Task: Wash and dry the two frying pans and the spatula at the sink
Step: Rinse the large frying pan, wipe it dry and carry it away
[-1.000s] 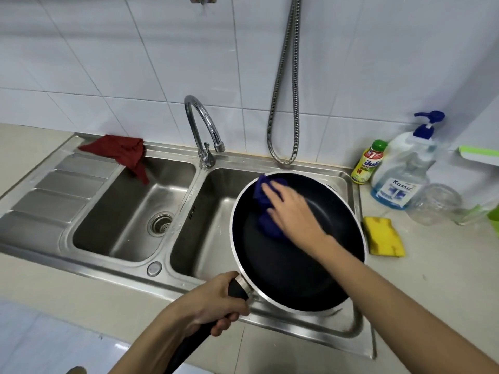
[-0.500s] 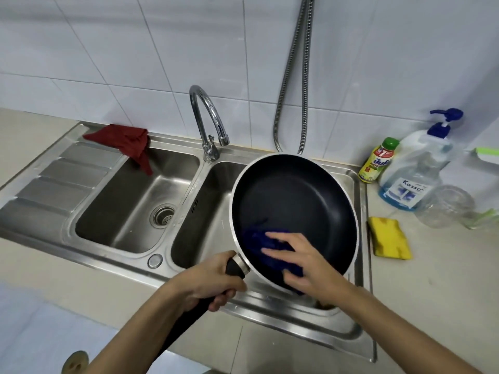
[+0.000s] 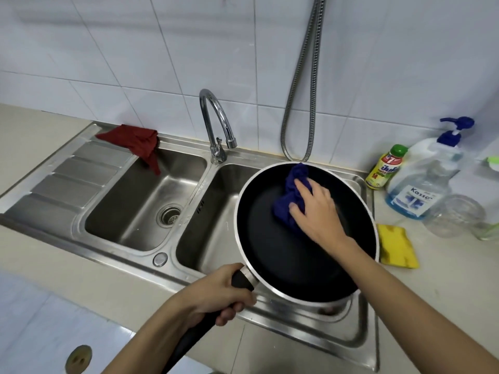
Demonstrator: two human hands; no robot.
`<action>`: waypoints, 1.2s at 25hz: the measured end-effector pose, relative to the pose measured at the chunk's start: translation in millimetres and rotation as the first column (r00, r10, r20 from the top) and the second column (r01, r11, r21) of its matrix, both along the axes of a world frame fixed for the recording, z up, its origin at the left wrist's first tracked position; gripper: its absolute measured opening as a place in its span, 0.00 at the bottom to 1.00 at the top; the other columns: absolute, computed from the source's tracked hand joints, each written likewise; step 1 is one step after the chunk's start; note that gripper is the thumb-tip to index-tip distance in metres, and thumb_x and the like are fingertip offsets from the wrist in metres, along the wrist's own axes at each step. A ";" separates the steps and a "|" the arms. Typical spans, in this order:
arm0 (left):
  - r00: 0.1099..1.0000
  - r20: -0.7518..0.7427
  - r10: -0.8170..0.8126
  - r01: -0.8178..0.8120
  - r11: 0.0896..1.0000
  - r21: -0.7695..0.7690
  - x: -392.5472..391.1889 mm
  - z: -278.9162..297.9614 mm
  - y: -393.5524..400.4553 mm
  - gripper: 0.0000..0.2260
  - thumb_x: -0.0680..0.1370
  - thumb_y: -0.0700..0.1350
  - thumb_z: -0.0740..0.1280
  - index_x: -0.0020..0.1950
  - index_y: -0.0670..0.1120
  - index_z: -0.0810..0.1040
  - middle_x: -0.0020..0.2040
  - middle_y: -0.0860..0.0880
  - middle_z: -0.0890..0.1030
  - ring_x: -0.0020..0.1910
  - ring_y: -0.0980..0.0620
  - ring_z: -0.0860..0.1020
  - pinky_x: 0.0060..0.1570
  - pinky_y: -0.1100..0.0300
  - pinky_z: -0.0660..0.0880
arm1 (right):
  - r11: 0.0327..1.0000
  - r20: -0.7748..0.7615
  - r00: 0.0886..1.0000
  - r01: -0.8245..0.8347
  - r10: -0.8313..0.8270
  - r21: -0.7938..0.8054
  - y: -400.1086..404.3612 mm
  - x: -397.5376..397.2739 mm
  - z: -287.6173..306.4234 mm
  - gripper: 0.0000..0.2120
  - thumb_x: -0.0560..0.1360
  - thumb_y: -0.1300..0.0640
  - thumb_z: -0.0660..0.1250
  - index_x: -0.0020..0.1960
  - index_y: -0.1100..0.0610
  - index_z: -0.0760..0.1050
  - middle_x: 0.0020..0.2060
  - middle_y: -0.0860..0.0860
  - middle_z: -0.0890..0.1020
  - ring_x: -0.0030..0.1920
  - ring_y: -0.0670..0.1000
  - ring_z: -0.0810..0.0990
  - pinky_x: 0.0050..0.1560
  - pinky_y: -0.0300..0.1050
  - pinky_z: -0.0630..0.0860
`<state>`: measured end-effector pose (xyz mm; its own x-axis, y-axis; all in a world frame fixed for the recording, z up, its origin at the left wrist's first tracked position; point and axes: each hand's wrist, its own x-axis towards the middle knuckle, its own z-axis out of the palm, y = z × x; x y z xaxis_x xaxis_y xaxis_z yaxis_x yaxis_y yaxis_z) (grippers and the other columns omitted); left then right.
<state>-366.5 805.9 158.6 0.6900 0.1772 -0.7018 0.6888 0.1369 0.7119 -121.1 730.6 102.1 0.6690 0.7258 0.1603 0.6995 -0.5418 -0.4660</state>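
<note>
Head view: crumpled blue cloth (image 3: 290,201) on round black pan (image 3: 283,255).

Black frying pan (image 3: 291,255) (silver-rimmed) tilted above the right sink basin

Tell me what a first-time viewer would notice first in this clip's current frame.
A large black frying pan fills the middle, held over the right basin of the steel sink by the left hand on its handle. The right hand presses a blue cloth against the pan's far inner side. A red cloth drapes over the left basin's back corner, and a yellow sponge lies on the counter right of the pan.
</note>
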 end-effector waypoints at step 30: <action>0.997 -0.081 -0.011 0.018 0.996 0.085 -14.0 -24.2 10.9 0.13 0.73 0.34 0.65 0.56 0.42 0.69 0.28 0.47 0.70 0.19 0.55 0.65 0.18 0.65 0.62 | 0.922 -0.590 0.710 -0.267 0.384 0.279 -9.8 -107.7 -25.4 0.27 0.64 0.55 0.72 0.62 0.56 0.74 0.56 0.49 0.80 0.56 0.45 0.78 0.59 0.39 0.73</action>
<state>-380.4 816.8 134.4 0.6351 0.2294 -0.7376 0.7456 0.0675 0.6629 -228.9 720.8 76.8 0.3855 0.9200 -0.0705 0.3377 -0.2118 -0.9171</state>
